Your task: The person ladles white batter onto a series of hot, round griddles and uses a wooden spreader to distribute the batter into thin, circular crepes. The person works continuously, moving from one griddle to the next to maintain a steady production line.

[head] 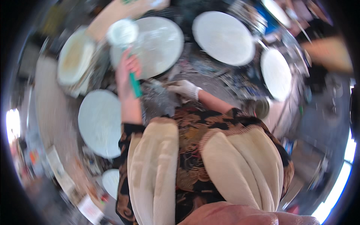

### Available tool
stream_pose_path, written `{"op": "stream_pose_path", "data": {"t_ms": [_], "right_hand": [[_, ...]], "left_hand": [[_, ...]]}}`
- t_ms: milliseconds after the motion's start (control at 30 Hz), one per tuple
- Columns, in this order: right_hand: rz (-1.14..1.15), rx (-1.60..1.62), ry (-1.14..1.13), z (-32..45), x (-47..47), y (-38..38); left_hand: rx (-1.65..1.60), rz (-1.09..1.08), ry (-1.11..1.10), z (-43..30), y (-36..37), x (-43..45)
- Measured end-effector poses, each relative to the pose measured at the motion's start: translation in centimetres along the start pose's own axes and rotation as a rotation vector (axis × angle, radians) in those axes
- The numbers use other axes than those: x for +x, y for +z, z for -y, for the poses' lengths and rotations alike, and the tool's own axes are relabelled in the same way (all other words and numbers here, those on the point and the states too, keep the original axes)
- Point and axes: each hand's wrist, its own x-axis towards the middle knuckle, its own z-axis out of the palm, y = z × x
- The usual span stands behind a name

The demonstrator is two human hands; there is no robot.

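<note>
My bare left hand [128,64] is closed around the green handle [136,85] of a tool with a round, pale head [123,31]. Motion blur hides what kind of tool it is. The head overlaps the left part of a large, glossy white disc [160,46] in my view; I cannot tell whether they touch. My right hand [184,88], in a white glove, is low in front of my body, beside a crumpled heap of translucent plastic-like material [159,97]. Its fingertips reach the edge of that heap. Whether they grip anything is unclear.
More white discs stand around me: one ahead right [223,38], one far right [277,74], one left [99,123]. A stained disc [76,57] tops a stack. Cluttered scraps [242,83] lie between discs. Cream cloth [154,168] hangs down my front.
</note>
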Motion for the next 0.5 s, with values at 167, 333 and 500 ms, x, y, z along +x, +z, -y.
{"op": "stream_pose_path", "data": {"t_ms": [167,333,500], "right_hand": [[-0.260,0.564,-0.122,1.6,-3.7,-0.5],[-0.521,0.616,-0.243,3.2,-8.9,0.3],[-0.483,0.185,-0.258,2.2,-11.3,1.9]], "left_hand": [[-0.297,0.075,-0.096,1.1,1.6,-3.2],[-0.244,-0.111,-0.320,8.3,3.7,-5.1],[-0.230,-0.073,-0.370,13.1,5.6,-7.4]]}}
